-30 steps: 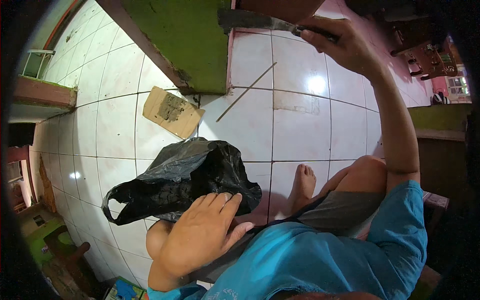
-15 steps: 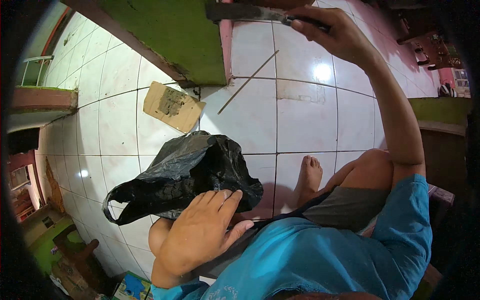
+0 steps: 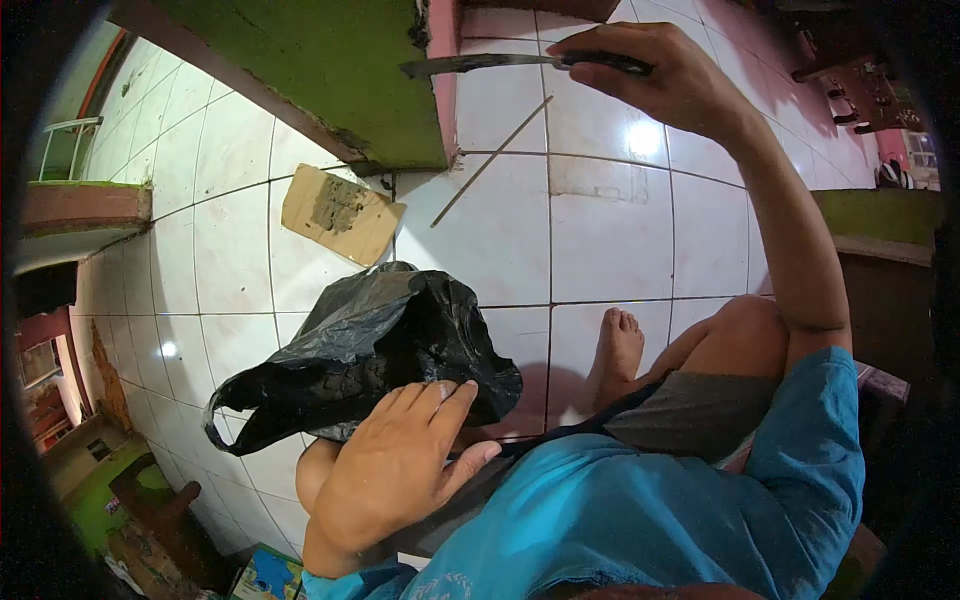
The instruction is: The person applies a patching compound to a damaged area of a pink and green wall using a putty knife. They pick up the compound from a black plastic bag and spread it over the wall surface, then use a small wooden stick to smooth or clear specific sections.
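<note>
My right hand (image 3: 665, 80) is closed round the dark handle of a knife (image 3: 490, 62) at the upper right. Its long blade, smeared with dark stuff, points left and is seen nearly edge-on. The tip lies over the end of a green and pink wall (image 3: 445, 75), near a dark grey patch (image 3: 419, 25); whether it touches cannot be told. My left hand (image 3: 400, 460) rests palm down on my knee, fingers stretched, holding nothing visible. Just beyond its fingertips is a crumpled black plastic bag (image 3: 345, 325), its mouth gaping and one handle loop to the left.
A piece of cardboard (image 3: 380, 225) with grey paste (image 3: 338, 207) on it lies on the white tiled floor (image 3: 610, 250). A thin stick (image 3: 490, 163) lies beside the wall's foot. My bare foot (image 3: 618, 350) is right of the bag. Wooden furniture (image 3: 150, 510) stands lower left.
My right hand has turned the knife from flat to nearly edge-on and drawn it slightly nearer me. A dark grey patch now shows on the wall end. My left hand and the bag stay put.
</note>
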